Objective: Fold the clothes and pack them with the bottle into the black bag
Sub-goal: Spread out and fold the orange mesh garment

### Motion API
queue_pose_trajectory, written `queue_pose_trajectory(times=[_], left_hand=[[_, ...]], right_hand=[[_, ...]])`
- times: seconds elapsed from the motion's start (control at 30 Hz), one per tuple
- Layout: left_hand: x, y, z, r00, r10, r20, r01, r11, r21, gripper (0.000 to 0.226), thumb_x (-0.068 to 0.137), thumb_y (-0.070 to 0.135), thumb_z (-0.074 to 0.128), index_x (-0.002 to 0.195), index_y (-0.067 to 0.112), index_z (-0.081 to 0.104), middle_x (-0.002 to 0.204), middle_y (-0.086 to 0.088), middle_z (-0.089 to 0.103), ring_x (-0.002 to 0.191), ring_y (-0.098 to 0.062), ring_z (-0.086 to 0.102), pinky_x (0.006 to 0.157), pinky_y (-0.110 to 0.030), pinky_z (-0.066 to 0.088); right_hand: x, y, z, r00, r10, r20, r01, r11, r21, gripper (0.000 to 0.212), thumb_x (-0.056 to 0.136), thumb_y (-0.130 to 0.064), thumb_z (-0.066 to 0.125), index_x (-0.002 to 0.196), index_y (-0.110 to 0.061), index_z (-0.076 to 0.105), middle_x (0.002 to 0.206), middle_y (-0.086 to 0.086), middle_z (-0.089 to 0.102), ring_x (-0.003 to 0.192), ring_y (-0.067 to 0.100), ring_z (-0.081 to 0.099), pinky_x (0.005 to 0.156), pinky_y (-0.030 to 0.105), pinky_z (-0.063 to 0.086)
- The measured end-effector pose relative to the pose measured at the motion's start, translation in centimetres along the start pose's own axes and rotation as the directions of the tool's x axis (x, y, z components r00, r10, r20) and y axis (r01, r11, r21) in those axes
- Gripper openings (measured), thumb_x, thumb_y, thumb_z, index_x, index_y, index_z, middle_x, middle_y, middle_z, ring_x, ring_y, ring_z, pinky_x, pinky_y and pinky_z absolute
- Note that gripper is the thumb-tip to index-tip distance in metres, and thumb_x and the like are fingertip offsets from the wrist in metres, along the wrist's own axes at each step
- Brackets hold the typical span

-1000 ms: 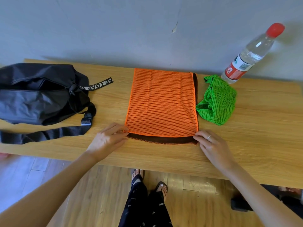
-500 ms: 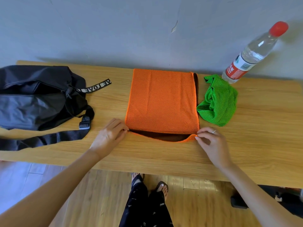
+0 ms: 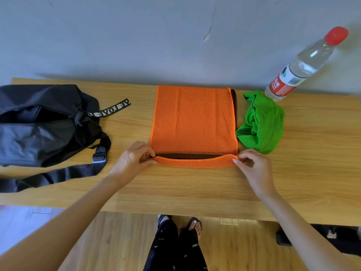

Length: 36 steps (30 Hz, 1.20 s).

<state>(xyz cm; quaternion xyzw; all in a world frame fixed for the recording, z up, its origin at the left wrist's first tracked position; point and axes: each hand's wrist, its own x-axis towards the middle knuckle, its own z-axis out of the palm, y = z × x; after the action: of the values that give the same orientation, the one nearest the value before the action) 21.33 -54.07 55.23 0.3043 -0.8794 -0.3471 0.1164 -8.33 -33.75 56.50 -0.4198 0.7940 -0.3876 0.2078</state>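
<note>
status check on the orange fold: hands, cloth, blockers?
Left hand and right hand both pinch the near corners of the orange cloth, near edge lifted. Green cloth unfolded beside it, bottle standing, black bag open. No blockers.

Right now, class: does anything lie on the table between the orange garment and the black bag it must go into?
Nothing visible does. Bare table separates the orange garment from the black bag; only the bag's lettered strap lies across part of it.

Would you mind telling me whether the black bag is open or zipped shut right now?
Open: the black bag lies on the table with a dark gap showing along its top.
</note>
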Motion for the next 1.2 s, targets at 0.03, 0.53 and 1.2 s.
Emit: queue_pose_trajectory(times=[0.03, 0.53, 1.2], left_hand=[[0.1, -0.1, -0.1, 1.0, -0.005, 0.005, 0.005, 1.0, -0.023, 0.019, 0.075, 0.013, 0.076, 0.09, 0.014, 0.065, 0.089, 0.012, 0.053, 0.081, -0.004, 0.048, 0.07, -0.013, 0.04], [1.0, 0.4, -1.3, 0.996, -0.081, 0.036, 0.085, 0.991, -0.104, 0.029, 0.079, 0.005, 0.071, 0.106, 0.014, 0.064, 0.076, 0.003, 0.057, 0.072, -0.012, 0.051, 0.065, -0.016, 0.043], [9.0, 11.2, -17.2, 0.927, 0.08, -0.366, -0.098, 0.995, -0.03, 0.013, 0.087, 0.003, 0.062, 0.088, 0.016, 0.063, 0.084, 0.01, 0.058, 0.071, 0.001, 0.051, 0.062, -0.011, 0.038]], right_hand=[[0.0, 0.0, 0.0, 1.0, 0.003, 0.005, -0.003, 1.0, 0.009, 0.009, 0.076, -0.002, 0.074, 0.078, -0.009, 0.069, 0.079, -0.001, 0.064, 0.073, 0.012, 0.057, 0.066, 0.023, 0.048], [0.4, -1.0, 0.0, 0.994, 0.113, -0.008, -0.112, 0.992, 0.054, 0.024, 0.074, 0.005, 0.073, 0.088, -0.01, 0.061, 0.079, -0.001, 0.061, 0.076, 0.004, 0.056, 0.07, 0.012, 0.045], [10.3, -15.9, -11.0, 0.992, -0.052, -0.118, 0.079, 0.968, 0.239, 0.029, 0.077, 0.005, 0.069, 0.074, -0.024, 0.066, 0.063, -0.016, 0.066, 0.058, -0.001, 0.053, 0.058, 0.012, 0.04]])
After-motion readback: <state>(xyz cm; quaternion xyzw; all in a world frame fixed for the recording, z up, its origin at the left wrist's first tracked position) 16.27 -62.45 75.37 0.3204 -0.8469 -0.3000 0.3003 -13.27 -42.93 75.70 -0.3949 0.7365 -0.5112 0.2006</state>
